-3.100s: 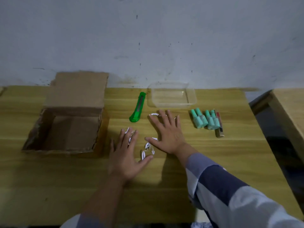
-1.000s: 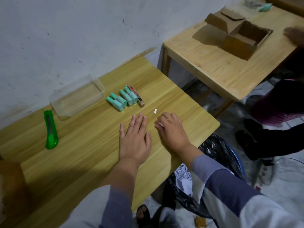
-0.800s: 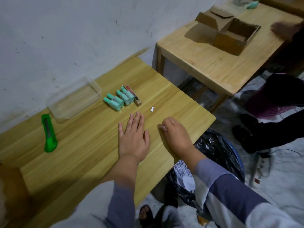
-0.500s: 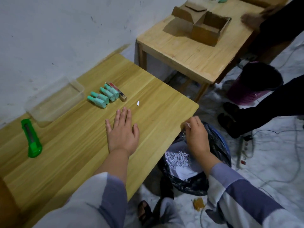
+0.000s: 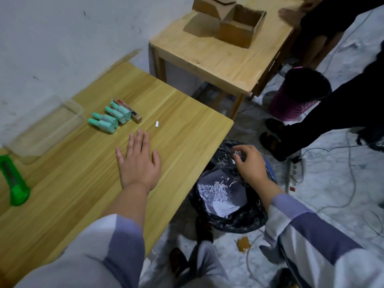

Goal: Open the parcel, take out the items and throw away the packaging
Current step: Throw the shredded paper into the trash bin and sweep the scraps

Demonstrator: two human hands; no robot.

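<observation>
My left hand (image 5: 138, 164) lies flat and open on the wooden table (image 5: 187, 146). My right hand (image 5: 250, 163) hangs off the table's right edge, over the bin lined with a black bag (image 5: 245, 222); its fingertips are pinched on small white paper scraps (image 5: 236, 153). Shredded white paper (image 5: 214, 192) lies inside the bag. One white scrap (image 5: 157, 124) remains on the table. Several teal bottles (image 5: 108, 119) and a small red-and-brown box (image 5: 131, 111) lie near the wall. The parcel box is out of view.
A clear plastic container (image 5: 44, 127) and a green utility knife (image 5: 13, 183) sit at the left. A second table (image 5: 218, 61) holds an open cardboard box (image 5: 239, 26). Another person's legs (image 5: 311, 121), a purple bin (image 5: 299, 94), a power strip (image 5: 294, 173) and cables occupy the floor.
My right hand slid the scraps off the table's right edge and moved out over the bin. My view swung right, away from the parcel box. The left hand stayed flat.
</observation>
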